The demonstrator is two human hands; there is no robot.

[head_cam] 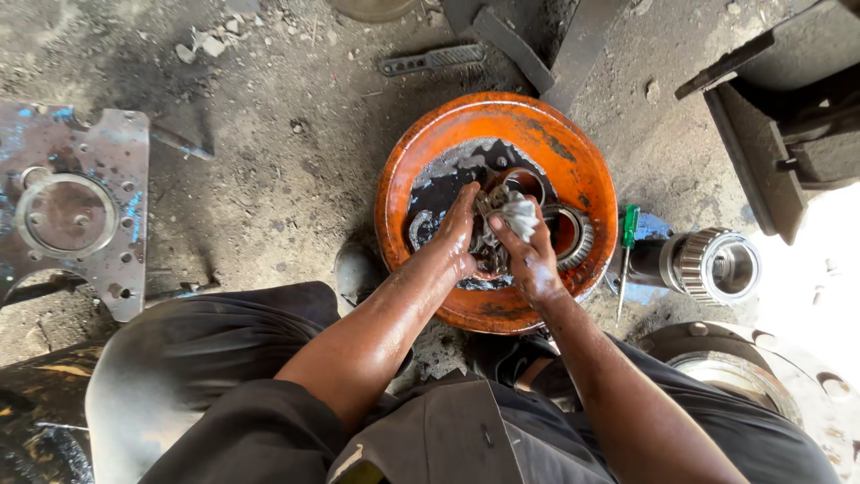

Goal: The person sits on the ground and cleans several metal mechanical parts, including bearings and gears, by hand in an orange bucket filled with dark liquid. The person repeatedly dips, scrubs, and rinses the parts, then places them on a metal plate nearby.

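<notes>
An orange basin [573, 161] sits on the dirt floor with dark oily liquid in its bottom. Over it my left hand [459, 231] grips a greasy metal part [488, 246] from the left. My right hand [530, 255] presses a grey-white rag [520, 213] against the top of that part. Both hands are wet and oily. A round bearing ring [573, 235] lies in the basin to the right of my hands, and another ring [521, 179] lies just behind them.
A toothed metal shaft piece [712, 264] and a green-handled screwdriver [628, 242] lie right of the basin. A flat steel plate [76, 211] with holes lies far left. A wire brush [434, 60] lies behind the basin. A heavy metal block [788, 134] stands at upper right.
</notes>
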